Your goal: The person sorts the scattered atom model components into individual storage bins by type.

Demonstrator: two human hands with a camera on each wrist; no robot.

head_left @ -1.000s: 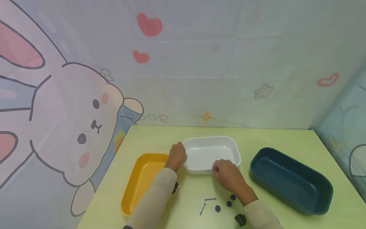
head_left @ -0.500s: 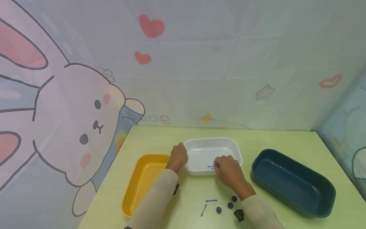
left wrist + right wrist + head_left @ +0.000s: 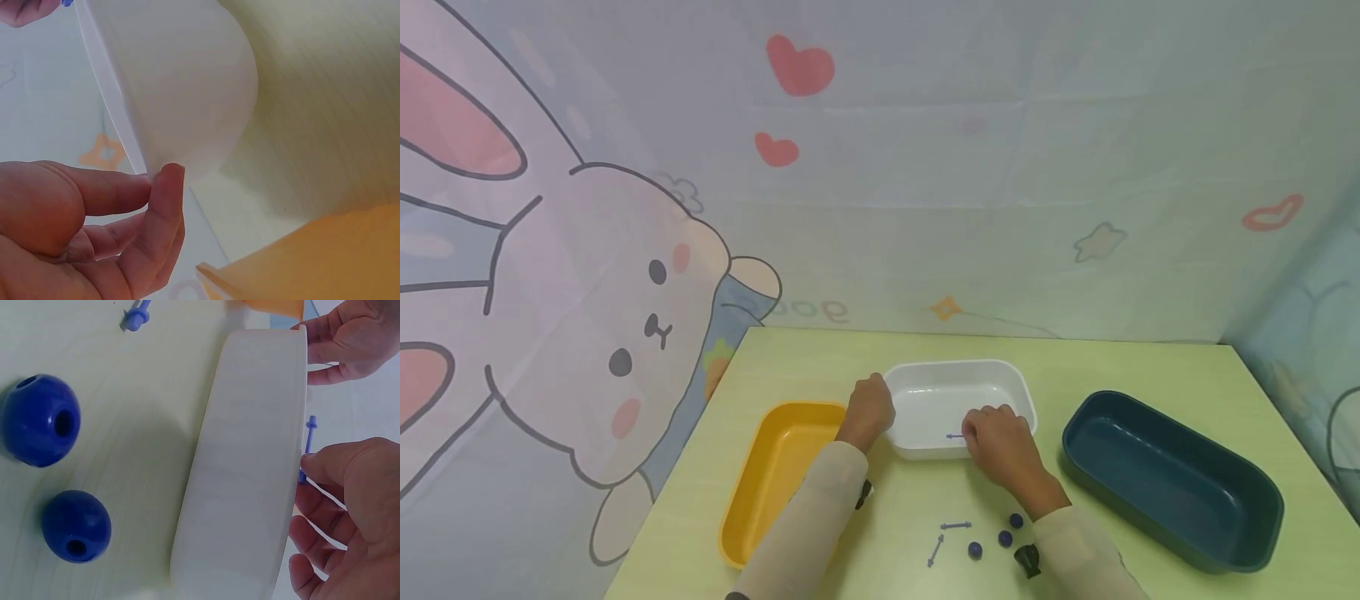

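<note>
1. Left side of the frame: a backdrop printed with a large rabbit lying sideways; hearts and a star run on across the top.
2. Lower left of centre: a yellow tray stands on the pale green surface, partly covered by the left sleeve.
3. Centre: the left hand pinches the left end of the white tray's rim, thumb on one side and fingers on the other.
4. Just right of that hand: the white tray, its inside visible.
5. Lower centre: a slanted purple rod and, just beside it, a level purple rod, both lying on the surface.
6. Right of centre: the held rod sticks out leftward from the right hand, whose thumb and fingers pinch it at the near edge of the white tray. Its height above the tray bottom is unclear.
7. Below that hand: three dark blue beads, near the rods.
8. Lower right: a dark teal tray, set diagonally, well apart from the white one.
</note>
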